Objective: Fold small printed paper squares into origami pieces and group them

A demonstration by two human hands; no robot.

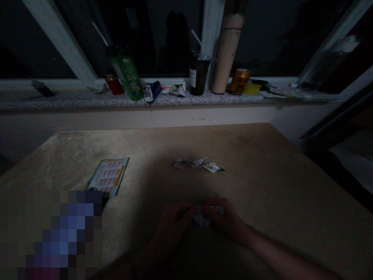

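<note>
A piece of folded printed paper (203, 221) lies between my two hands near the front of the table, its lower part narrowing to a point. My left hand (176, 221) grips its left side, thumb on top. From the right, my right hand (225, 219) pinches the same paper, with a strip of it showing past the thumb. Deep shadow hides most of the fingertips. Farther up the table lie several small folded paper pieces (198, 163) with pointed ends, set in a row and close together or touching.
A printed calendar sheet (108, 175) rests at the left, beside a pixelated area. Behind the table, the granite windowsill (171, 102) carries a green can (128, 77), a dark cup with a straw (199, 76), a tall pinkish bottle (227, 54), an orange can (239, 82) and crumpled wrappers (153, 91).
</note>
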